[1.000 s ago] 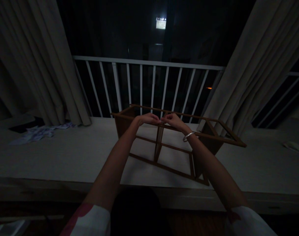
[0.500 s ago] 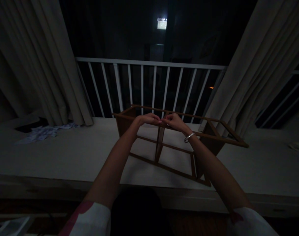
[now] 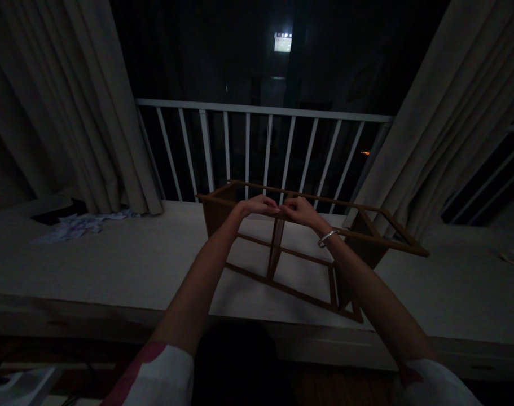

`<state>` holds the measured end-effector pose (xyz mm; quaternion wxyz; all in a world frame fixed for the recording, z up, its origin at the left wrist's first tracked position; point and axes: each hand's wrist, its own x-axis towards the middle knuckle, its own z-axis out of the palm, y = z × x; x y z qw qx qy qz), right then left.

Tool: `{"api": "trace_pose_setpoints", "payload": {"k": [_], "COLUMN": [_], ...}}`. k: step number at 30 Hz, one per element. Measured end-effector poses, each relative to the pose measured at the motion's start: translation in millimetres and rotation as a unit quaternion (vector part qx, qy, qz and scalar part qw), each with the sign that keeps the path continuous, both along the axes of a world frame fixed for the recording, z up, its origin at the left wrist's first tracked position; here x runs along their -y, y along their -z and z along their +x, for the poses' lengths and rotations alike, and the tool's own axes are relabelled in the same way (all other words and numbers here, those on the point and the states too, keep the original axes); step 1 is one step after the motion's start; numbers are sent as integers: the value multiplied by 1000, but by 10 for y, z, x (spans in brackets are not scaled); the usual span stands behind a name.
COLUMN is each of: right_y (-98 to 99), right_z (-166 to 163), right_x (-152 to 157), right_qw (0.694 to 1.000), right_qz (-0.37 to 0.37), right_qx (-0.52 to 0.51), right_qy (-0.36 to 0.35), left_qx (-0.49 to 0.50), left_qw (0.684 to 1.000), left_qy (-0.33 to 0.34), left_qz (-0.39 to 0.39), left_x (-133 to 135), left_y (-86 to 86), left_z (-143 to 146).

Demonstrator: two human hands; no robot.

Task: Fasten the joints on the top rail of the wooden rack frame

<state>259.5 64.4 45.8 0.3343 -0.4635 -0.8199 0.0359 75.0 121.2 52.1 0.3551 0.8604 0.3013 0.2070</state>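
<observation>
A brown wooden frame rack (image 3: 379, 239) lies on its side on a pale ledge (image 3: 113, 265), in the middle of the head view. My left hand (image 3: 257, 206) and my right hand (image 3: 298, 210) meet fingertip to fingertip on the frame's near top rail, above its middle upright. Both hands are curled closed over that rail. A silver bangle (image 3: 328, 238) sits on my right wrist.
A white railing (image 3: 265, 141) runs behind the ledge, with darkness beyond it. Beige curtains hang at the left (image 3: 70, 107) and at the right (image 3: 447, 113). Crumpled papers (image 3: 81, 223) and a dark flat object (image 3: 53, 214) lie at the ledge's left end.
The view has drifted slightly, shifting everything a little to the right. My hands stay in the same place on the frame's top rail.
</observation>
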Motion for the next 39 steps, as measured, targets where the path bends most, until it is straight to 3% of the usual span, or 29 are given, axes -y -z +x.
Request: {"api": "trace_pose_setpoints", "payload": {"k": [8, 16, 21, 27, 39], "right_y": [-51, -72, -48, -129, 20], "right_z": [-1, 219, 236, 220, 275], "right_x": [22, 134, 133, 230, -19], "right_qw": [1000, 983, 979, 964, 979], "right_qz": [-7, -150, -162, -203, -156], "right_qx": [-1, -59, -91, -116, -108], "right_qy": [-29, -88, -84, -128, -75], "left_qx": [7, -5, -13, -9, -3], "left_qw": [1000, 1000, 1000, 999, 999], "left_qy": [5, 16, 11, -9, -10], "left_qz": [-14, -17, -25, -33, -50], "left_x": [13, 108, 89, 36, -75], "left_y": [7, -62, -61, -37, 33], "left_z": [-4, -14, 1, -15, 28]}}
